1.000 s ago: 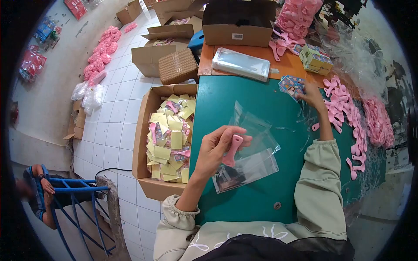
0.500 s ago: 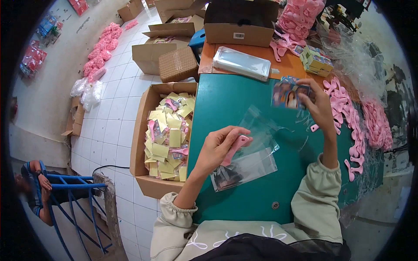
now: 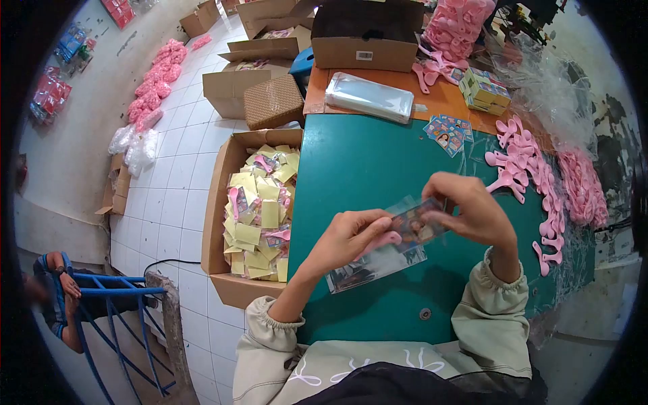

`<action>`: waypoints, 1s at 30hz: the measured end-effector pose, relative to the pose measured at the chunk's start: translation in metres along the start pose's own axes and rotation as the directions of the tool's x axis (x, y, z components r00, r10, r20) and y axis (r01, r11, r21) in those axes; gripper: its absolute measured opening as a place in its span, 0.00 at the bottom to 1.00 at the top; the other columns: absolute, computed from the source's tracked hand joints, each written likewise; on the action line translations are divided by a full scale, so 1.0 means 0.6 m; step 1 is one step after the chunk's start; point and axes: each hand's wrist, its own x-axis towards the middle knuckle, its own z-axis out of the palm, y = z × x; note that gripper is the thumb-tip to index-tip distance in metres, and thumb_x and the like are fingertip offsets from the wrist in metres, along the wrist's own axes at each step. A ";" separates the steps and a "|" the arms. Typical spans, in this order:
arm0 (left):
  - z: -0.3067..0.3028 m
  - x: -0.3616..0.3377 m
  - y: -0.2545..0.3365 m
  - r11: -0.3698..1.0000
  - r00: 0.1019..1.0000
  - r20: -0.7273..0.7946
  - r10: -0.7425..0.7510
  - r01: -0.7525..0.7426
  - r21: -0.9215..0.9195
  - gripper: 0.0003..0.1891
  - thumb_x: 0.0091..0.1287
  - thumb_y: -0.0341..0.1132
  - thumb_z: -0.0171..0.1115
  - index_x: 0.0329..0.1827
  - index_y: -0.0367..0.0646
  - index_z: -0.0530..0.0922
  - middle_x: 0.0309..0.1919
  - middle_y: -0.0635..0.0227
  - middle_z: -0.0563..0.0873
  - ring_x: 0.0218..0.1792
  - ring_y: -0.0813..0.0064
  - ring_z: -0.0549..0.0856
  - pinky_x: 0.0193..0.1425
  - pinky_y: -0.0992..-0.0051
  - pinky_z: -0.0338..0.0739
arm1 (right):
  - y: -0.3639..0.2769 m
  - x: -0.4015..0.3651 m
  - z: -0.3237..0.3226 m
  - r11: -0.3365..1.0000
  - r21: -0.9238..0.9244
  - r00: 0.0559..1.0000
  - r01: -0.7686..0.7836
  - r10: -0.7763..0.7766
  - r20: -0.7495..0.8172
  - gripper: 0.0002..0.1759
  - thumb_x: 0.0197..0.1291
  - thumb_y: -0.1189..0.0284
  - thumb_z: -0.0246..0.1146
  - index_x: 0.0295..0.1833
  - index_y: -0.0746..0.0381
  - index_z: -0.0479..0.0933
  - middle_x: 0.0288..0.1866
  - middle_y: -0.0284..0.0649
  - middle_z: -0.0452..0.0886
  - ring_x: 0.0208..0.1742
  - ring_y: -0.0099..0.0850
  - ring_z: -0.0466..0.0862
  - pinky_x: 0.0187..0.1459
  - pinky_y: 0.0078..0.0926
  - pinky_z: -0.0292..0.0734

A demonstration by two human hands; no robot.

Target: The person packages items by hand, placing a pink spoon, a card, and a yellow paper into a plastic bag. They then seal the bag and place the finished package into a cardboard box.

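Over the green table [image 3: 351,162], my left hand [image 3: 345,237] is closed around a pink spoon [image 3: 381,243], whose end sticks out past the thumb. My right hand [image 3: 476,209] pinches a small printed card [image 3: 422,226] close to the left fingertips. Clear plastic shows around the card. Beneath both hands lies a clear plastic bag [image 3: 378,268], partly covered by them. A few more printed cards [image 3: 449,135] are spread at the table's far side. Many pink spoons [image 3: 533,162] lie in a long heap to the right.
On the left stands a carton [image 3: 219,202] full of packed bags with yellow cards. A stack of clear bags [image 3: 370,98], an open box [image 3: 364,44] and card bundles [image 3: 484,91] sit at the back. Another person [image 3: 57,297] is by the blue railing [image 3: 111,290].
My right hand has come down and left from the card pile, bringing the printed card to my left hand. My left hand still holds the pink spoon in nearly the same place.
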 end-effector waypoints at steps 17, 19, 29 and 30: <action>-0.026 -0.028 -0.031 0.995 0.999 0.033 -0.022 0.026 -0.097 0.30 0.64 0.31 0.63 0.68 0.45 0.60 0.41 0.64 0.86 0.41 0.81 0.82 0.40 0.81 0.77 | 0.074 -0.038 0.050 0.765 0.536 0.917 -0.357 0.396 0.045 0.09 0.50 0.73 0.71 0.31 0.64 0.77 0.26 0.30 0.76 0.30 0.15 0.73 0.30 0.17 0.67; -0.029 -0.032 -0.029 0.974 0.998 0.019 -0.055 0.058 -0.220 0.33 0.63 0.29 0.65 0.69 0.45 0.58 0.43 0.65 0.85 0.42 0.83 0.81 0.41 0.84 0.76 | 0.070 -0.043 0.053 0.604 0.737 0.924 -0.304 0.377 0.072 0.10 0.51 0.72 0.71 0.30 0.64 0.77 0.26 0.29 0.76 0.28 0.15 0.71 0.28 0.17 0.65; -0.021 -0.026 -0.041 0.999 0.993 -0.105 -0.045 0.042 -0.032 0.33 0.65 0.30 0.62 0.71 0.46 0.55 0.44 0.58 0.84 0.44 0.76 0.84 0.42 0.80 0.78 | 0.076 -0.050 0.062 0.796 0.559 0.938 -0.231 0.334 -0.088 0.07 0.53 0.73 0.69 0.35 0.64 0.80 0.27 0.31 0.79 0.31 0.17 0.77 0.33 0.18 0.74; -0.012 -0.022 -0.053 0.994 0.976 -0.219 0.018 0.005 0.106 0.33 0.67 0.32 0.59 0.71 0.46 0.53 0.46 0.55 0.83 0.45 0.73 0.84 0.44 0.78 0.79 | 0.070 -0.044 0.065 0.861 0.471 0.937 -0.190 0.302 -0.174 0.07 0.53 0.74 0.68 0.37 0.64 0.80 0.28 0.33 0.79 0.32 0.19 0.79 0.34 0.19 0.75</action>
